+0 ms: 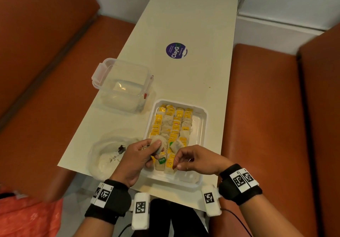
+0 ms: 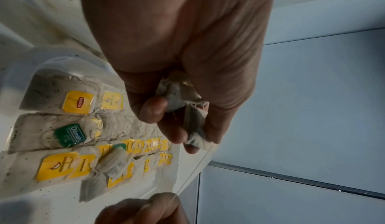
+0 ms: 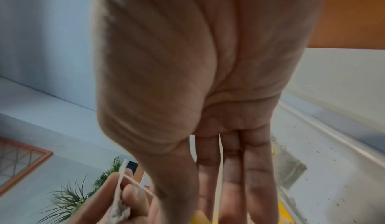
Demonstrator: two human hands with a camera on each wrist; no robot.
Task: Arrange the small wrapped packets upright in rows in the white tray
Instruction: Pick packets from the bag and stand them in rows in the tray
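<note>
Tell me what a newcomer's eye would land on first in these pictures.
First, the white tray at the near end of the table, packed with rows of yellow-tagged tea bags, one green tag among them. Above its near end, the left hand grips a crumpled tea bag while the right hand pinches its thin string. Beyond the tray's left corner stands a clear lidded container.

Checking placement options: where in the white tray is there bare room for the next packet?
A bare strip runs along the white tray right wall, beside the packets. The near end is bare too. The left and middle are crowded, and both the left hand and right hand hover there.
</note>
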